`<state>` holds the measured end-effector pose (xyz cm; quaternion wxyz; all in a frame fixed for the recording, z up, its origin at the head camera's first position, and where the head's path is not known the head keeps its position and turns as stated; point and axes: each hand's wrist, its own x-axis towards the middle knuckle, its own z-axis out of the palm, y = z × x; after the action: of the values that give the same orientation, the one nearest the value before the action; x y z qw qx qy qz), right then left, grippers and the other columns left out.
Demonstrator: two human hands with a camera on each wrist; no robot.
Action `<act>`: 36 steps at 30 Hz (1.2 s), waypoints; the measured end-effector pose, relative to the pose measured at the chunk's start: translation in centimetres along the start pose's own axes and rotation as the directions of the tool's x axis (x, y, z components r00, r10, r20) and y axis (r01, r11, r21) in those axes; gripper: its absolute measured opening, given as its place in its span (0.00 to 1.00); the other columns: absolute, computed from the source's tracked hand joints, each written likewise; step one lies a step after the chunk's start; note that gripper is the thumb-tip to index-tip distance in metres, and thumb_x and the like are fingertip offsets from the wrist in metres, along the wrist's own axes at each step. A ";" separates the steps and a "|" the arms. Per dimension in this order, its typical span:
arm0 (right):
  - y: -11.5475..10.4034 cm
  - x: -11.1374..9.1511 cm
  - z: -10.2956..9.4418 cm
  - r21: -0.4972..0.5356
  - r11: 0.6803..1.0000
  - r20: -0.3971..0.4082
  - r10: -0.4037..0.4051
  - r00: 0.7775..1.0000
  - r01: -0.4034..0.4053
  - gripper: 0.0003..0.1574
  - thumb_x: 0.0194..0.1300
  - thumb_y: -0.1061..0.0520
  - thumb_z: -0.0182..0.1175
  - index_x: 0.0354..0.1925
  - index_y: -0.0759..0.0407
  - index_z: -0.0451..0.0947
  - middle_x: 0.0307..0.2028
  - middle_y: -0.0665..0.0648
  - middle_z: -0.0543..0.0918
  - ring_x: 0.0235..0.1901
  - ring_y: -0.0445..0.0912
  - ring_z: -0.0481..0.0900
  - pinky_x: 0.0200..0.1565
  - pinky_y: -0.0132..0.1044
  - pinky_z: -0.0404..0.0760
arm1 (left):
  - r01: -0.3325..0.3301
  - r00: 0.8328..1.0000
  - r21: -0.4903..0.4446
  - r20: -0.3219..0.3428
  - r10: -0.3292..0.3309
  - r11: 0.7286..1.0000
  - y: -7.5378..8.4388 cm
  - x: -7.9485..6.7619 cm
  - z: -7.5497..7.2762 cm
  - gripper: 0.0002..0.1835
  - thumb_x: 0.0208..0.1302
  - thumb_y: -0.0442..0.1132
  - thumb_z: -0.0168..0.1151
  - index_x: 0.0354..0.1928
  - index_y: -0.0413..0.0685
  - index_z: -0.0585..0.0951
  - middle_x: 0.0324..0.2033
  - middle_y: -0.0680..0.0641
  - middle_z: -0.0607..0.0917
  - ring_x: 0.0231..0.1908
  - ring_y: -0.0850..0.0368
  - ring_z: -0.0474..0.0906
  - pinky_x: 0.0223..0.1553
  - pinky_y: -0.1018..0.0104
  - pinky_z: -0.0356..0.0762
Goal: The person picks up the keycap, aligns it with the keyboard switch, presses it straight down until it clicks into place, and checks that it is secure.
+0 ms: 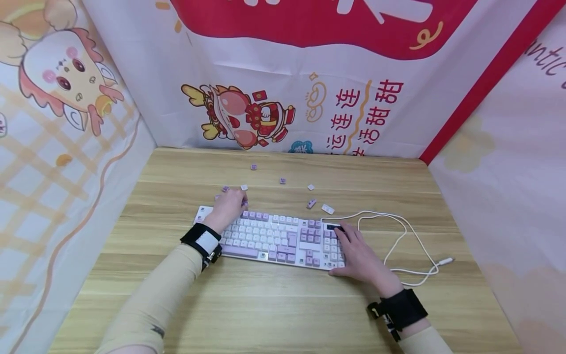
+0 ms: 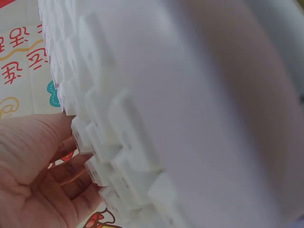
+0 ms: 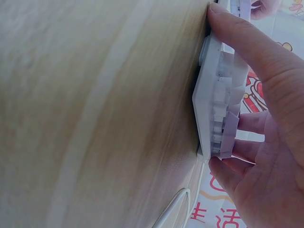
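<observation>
A white and lilac keyboard (image 1: 265,236) lies on the wooden table, with bare switch spots where some caps are off. My left hand (image 1: 227,209) reaches over its upper left part, fingers curled, pinching a small purple keycap (image 1: 244,202) just behind the back edge. In the left wrist view the fingertips are hidden behind the rows of white keys (image 2: 128,128). At the keyboard's right end, my right hand (image 1: 360,253) grips it. The right thumb (image 3: 237,31) presses the front edge, while the fingers (image 3: 247,149) rest over the keys and far edge.
Behind the keyboard lie several loose keycaps, among them a purple one (image 1: 282,181), a white one (image 1: 311,187) and a long white one (image 1: 327,209). A white cable (image 1: 413,236) loops on the table at the right. Printed cloth (image 1: 353,64) hangs around the table.
</observation>
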<state>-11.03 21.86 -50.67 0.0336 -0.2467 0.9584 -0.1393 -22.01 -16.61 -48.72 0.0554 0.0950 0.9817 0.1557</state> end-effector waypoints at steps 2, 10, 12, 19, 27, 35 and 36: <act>0.0 0.0 0.0 0.006 1.000 0.001 0.002 1.000 -0.002 0.77 0.37 0.31 0.79 0.73 0.70 0.57 0.74 0.73 0.58 0.71 0.67 0.60 0.69 0.58 0.70 | -0.012 1.000 0.002 0.002 0.012 1.000 0.0 0.0 0.0 0.10 0.62 0.36 0.68 0.45 0.42 0.85 0.42 0.41 0.88 0.43 0.45 0.85 0.46 0.52 0.83; -0.1 0.1 0.0 0.012 1.000 0.000 0.006 1.000 -0.006 0.78 0.37 0.31 0.79 0.73 0.70 0.57 0.74 0.73 0.57 0.71 0.67 0.59 0.69 0.58 0.69 | -0.091 0.996 0.044 -0.020 0.092 0.995 0.3 0.3 0.1 0.08 0.61 0.32 0.69 0.43 0.45 0.86 0.41 0.43 0.88 0.45 0.46 0.84 0.48 0.52 0.83; -0.1 0.1 0.0 0.010 1.000 0.001 0.006 1.000 -0.006 0.78 0.38 0.31 0.79 0.73 0.70 0.56 0.74 0.73 0.57 0.71 0.67 0.59 0.69 0.57 0.69 | -0.099 0.995 0.045 -0.025 0.100 0.994 0.3 0.4 0.2 0.08 0.61 0.32 0.69 0.42 0.45 0.86 0.41 0.43 0.89 0.45 0.46 0.84 0.48 0.53 0.83; -0.1 0.0 0.0 0.013 1.000 -0.001 0.005 1.000 -0.005 0.78 0.37 0.31 0.79 0.73 0.70 0.57 0.74 0.72 0.57 0.71 0.67 0.59 0.69 0.57 0.70 | -0.103 0.995 0.012 -0.014 0.103 0.995 0.0 0.3 0.3 0.08 0.62 0.32 0.67 0.43 0.43 0.86 0.41 0.42 0.88 0.44 0.46 0.85 0.47 0.53 0.84; 0.0 0.0 0.1 0.011 1.000 -0.003 0.003 1.000 -0.003 0.78 0.37 0.31 0.79 0.73 0.70 0.56 0.74 0.73 0.57 0.71 0.66 0.59 0.69 0.57 0.69 | -0.067 0.998 -0.071 -0.025 0.066 0.995 -0.1 0.4 -0.1 0.09 0.67 0.35 0.63 0.47 0.42 0.82 0.41 0.42 0.87 0.43 0.48 0.84 0.46 0.55 0.83; 0.1 0.1 0.2 0.002 1.000 -0.002 -0.001 1.000 0.001 0.78 0.37 0.31 0.79 0.73 0.70 0.57 0.74 0.73 0.58 0.71 0.67 0.60 0.70 0.57 0.69 | -0.064 0.997 -0.256 -0.067 0.048 0.965 -0.1 0.3 0.1 0.22 0.62 0.36 0.65 0.59 0.45 0.79 0.48 0.43 0.82 0.46 0.50 0.83 0.48 0.57 0.84; 0.1 0.2 0.2 0.001 1.000 -0.001 -0.002 1.000 0.002 0.78 0.37 0.31 0.79 0.73 0.70 0.57 0.74 0.73 0.58 0.71 0.67 0.60 0.70 0.58 0.69 | -0.068 0.996 -0.265 -0.065 0.053 0.962 -0.1 0.2 0.1 0.21 0.62 0.36 0.65 0.58 0.46 0.80 0.49 0.43 0.81 0.46 0.50 0.82 0.49 0.57 0.84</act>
<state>-11.18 21.81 -50.89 0.0331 -0.2476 0.9581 -0.1402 -22.23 -16.60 -48.88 0.0349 0.1123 0.9496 0.2907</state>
